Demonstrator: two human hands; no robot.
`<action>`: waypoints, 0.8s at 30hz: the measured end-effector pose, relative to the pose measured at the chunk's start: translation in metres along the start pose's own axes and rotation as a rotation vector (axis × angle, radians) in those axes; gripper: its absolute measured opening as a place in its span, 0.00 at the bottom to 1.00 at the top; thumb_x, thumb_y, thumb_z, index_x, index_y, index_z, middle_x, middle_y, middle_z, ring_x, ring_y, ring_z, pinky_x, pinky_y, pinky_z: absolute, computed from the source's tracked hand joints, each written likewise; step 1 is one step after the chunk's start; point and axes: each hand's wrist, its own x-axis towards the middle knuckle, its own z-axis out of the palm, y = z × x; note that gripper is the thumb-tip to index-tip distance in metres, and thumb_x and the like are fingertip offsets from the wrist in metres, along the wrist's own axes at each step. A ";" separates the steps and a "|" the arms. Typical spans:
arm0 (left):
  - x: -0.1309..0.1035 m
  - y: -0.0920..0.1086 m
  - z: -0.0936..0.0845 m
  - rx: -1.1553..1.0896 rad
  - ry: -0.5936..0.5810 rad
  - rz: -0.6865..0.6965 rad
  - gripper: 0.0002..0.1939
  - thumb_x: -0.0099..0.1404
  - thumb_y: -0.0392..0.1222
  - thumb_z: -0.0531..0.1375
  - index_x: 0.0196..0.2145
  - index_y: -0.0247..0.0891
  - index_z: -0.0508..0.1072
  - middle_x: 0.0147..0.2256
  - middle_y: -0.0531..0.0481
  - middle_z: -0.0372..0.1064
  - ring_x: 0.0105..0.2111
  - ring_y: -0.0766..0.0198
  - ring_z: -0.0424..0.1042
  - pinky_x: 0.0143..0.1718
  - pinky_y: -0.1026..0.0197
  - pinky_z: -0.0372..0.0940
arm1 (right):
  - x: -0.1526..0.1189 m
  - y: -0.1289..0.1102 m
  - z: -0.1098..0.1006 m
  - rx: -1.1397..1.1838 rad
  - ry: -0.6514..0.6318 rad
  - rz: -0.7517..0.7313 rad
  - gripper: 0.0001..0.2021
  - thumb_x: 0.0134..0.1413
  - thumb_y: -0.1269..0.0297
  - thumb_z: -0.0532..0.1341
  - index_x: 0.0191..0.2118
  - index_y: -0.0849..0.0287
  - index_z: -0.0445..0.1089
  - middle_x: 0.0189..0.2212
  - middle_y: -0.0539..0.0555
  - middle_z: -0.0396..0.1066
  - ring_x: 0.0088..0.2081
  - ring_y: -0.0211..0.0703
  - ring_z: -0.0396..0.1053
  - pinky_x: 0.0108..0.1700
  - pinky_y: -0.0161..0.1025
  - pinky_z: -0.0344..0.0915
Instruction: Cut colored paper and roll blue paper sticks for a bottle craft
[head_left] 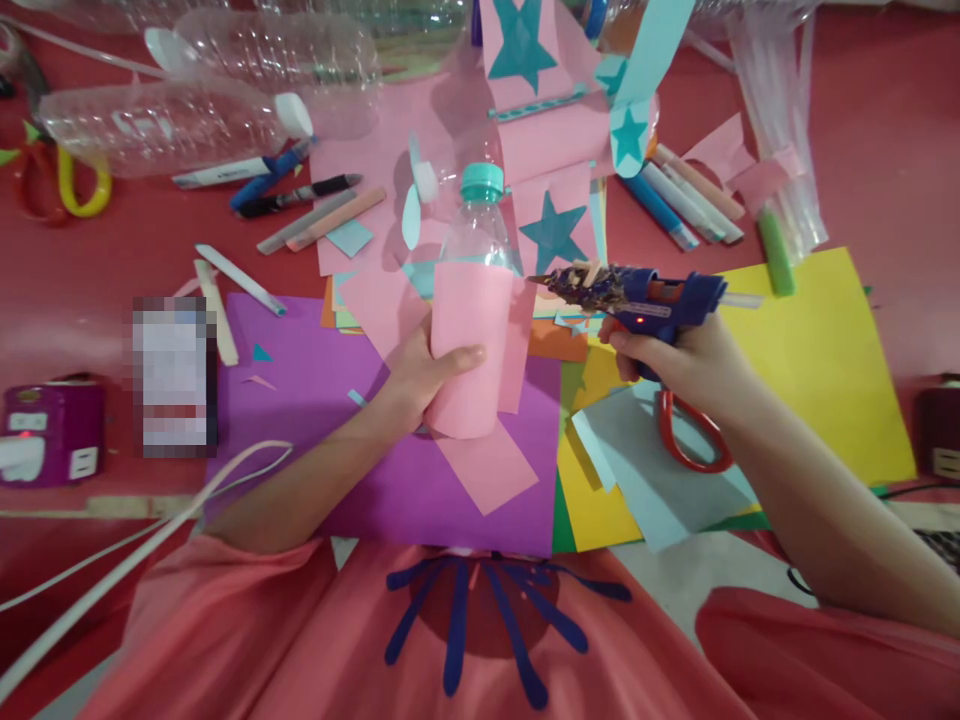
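My left hand is wrapped round a clear plastic bottle with a teal cap. Pink paper covers most of the bottle's body, and my thumb presses on its front. The bottle stands nearly upright over a purple sheet. In my right hand is a blue glue gun, its grip held in closed fingers. The dark, crusted nozzle points left, a short way from the bottle's right side. A small red light glows on the gun, and a glue stick protrudes from its rear.
Empty plastic bottles lie at the back left. Markers, scissors with red handles, a yellow sheet and paper scraps surround the work. At left are a phone-like device, a purple power socket and a white cable.
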 end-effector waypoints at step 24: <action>-0.001 0.001 0.000 -0.003 0.014 0.012 0.36 0.40 0.52 0.72 0.46 0.38 0.67 0.44 0.44 0.74 0.46 0.48 0.74 0.43 0.51 0.70 | -0.005 0.002 0.002 -0.169 -0.056 0.019 0.09 0.41 0.60 0.58 0.18 0.56 0.61 0.13 0.48 0.62 0.17 0.35 0.59 0.23 0.35 0.56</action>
